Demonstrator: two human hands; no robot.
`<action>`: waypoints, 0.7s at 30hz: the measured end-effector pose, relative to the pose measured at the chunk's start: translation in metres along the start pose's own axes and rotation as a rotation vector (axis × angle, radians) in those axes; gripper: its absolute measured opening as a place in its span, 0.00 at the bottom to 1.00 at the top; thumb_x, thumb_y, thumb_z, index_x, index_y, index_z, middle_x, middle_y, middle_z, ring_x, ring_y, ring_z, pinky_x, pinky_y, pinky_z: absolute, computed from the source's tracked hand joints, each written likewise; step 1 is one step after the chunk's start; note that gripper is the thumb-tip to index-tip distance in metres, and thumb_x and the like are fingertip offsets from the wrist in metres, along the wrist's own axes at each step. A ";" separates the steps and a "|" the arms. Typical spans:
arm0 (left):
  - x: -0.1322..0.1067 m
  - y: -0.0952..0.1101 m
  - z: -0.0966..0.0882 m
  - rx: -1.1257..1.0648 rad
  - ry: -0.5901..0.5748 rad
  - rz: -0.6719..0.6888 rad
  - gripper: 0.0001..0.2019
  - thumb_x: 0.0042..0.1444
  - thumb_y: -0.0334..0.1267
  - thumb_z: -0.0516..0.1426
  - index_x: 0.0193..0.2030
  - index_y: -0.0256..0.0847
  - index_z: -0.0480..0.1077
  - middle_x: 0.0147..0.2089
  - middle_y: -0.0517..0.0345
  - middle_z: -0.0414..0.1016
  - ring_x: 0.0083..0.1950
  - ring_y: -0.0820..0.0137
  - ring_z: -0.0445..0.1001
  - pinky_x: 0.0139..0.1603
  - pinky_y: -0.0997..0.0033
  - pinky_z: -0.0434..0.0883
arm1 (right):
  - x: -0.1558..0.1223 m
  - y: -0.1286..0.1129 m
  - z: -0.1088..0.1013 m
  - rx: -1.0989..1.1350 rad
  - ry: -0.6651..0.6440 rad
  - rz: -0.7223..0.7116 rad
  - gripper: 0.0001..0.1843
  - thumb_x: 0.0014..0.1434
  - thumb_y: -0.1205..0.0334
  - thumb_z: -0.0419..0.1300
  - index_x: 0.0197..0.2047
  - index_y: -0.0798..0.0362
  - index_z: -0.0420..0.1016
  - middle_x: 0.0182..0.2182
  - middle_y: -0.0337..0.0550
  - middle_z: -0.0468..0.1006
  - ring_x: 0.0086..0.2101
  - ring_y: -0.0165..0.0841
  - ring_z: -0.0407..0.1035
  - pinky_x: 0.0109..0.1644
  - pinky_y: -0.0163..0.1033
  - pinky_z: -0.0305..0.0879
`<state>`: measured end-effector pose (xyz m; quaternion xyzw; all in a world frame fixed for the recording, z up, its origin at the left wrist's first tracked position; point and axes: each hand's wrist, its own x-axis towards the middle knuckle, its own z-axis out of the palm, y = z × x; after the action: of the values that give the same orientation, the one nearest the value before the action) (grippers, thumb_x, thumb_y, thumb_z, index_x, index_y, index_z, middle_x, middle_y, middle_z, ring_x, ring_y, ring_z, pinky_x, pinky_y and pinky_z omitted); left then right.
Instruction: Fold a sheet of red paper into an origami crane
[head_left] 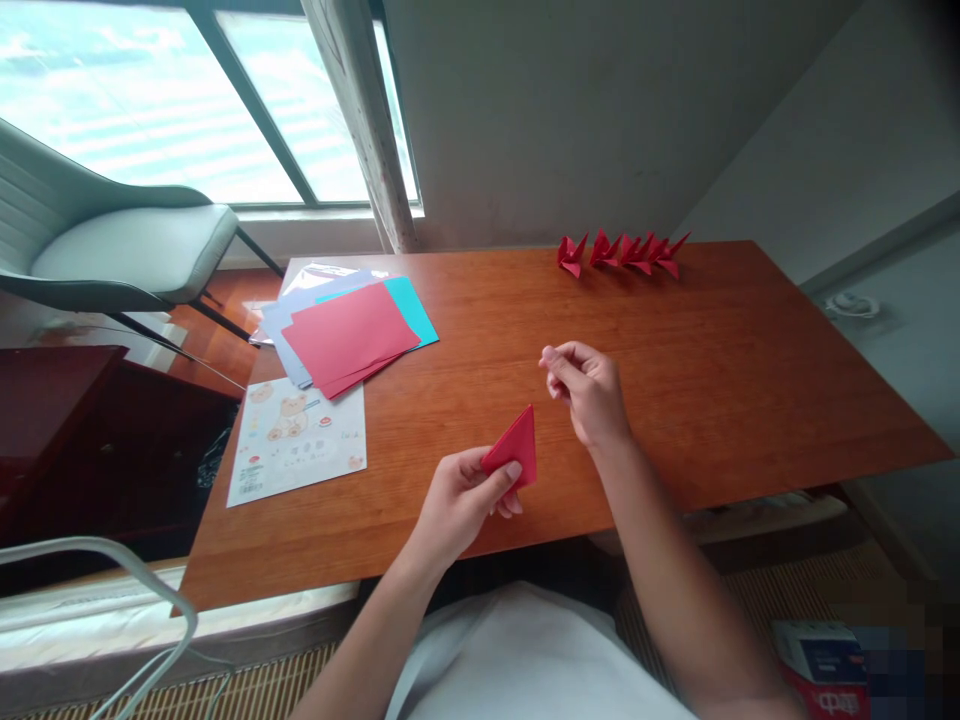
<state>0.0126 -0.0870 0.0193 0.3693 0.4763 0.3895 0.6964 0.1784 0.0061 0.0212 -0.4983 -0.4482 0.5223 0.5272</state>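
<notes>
Head view: you're at a glossy reddish-brown wooden table (pixel 487 300), looking down at both your bare hands over its near side.
Left hand: your left hand (pixel 454 505) is clamped on a small red folded-paper triangle (pixel 523 445), thumb flat on the face towards you, other fingers tucked behind it.
Red triangle: it's up off the wood near the front edge, one sharp tip pointing up, roughly between your forearms.
Right hand: your right hand (pixel 589 390) is just beyond the triangle and to the right, not touching it. Fingers curled, thumb and index tips together, can't see anything between them.
Folded birds: four pointy red folded-paper birds (pixel 636 254) sit in a row by the far edge, the leftmost slightly apart from the rest.
Paper pile: over on your left, flat red paper sheets (pixel 349 335) lie on top of a turquoise sheet (pixel 412 308) and some pale lavender sheets (pixel 289 345).
Bear sheet: a white sheet printed with a cartoon bear (pixel 296 455) lies nearer you, its upper edge partly under the pile.
Chair: a pale grey-green padded chair (pixel 135 245) stands past the table's left end, by the window (pixel 112 100).
</notes>
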 end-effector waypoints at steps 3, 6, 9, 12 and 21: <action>0.000 -0.003 -0.001 -0.001 0.034 0.006 0.18 0.54 0.50 0.66 0.29 0.35 0.75 0.21 0.56 0.76 0.21 0.74 0.70 0.25 0.76 0.65 | -0.007 0.001 0.000 -0.052 -0.124 -0.014 0.20 0.61 0.42 0.62 0.33 0.51 0.73 0.21 0.34 0.69 0.21 0.26 0.61 0.25 0.33 0.56; 0.004 -0.003 -0.003 0.005 0.090 0.053 0.17 0.55 0.50 0.65 0.30 0.35 0.74 0.21 0.56 0.76 0.21 0.74 0.70 0.25 0.77 0.63 | -0.025 0.001 0.007 -0.084 -0.357 0.050 0.24 0.65 0.37 0.55 0.35 0.51 0.73 0.23 0.35 0.69 0.24 0.28 0.62 0.27 0.34 0.57; 0.007 0.000 -0.004 0.014 0.078 0.084 0.21 0.59 0.54 0.61 0.29 0.35 0.74 0.22 0.54 0.77 0.23 0.72 0.72 0.25 0.76 0.64 | -0.037 -0.001 0.013 -0.158 -0.404 0.036 0.22 0.63 0.41 0.60 0.30 0.51 0.71 0.24 0.35 0.68 0.25 0.28 0.62 0.28 0.34 0.58; 0.009 0.003 -0.003 0.018 0.056 0.109 0.25 0.61 0.58 0.57 0.27 0.36 0.74 0.22 0.53 0.77 0.23 0.70 0.73 0.26 0.74 0.65 | -0.037 -0.003 0.012 -0.187 -0.384 0.022 0.21 0.62 0.44 0.62 0.27 0.52 0.69 0.22 0.34 0.66 0.24 0.28 0.60 0.28 0.35 0.57; 0.014 -0.003 0.006 -0.030 0.098 0.128 0.17 0.58 0.50 0.64 0.32 0.36 0.76 0.26 0.56 0.79 0.25 0.74 0.73 0.27 0.78 0.66 | -0.033 0.000 0.009 -0.184 -0.216 -0.026 0.18 0.63 0.49 0.62 0.27 0.52 0.70 0.21 0.34 0.66 0.23 0.28 0.60 0.26 0.35 0.54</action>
<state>0.0224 -0.0761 0.0129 0.3689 0.4795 0.4581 0.6513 0.1677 -0.0267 0.0242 -0.4795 -0.5549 0.5228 0.4347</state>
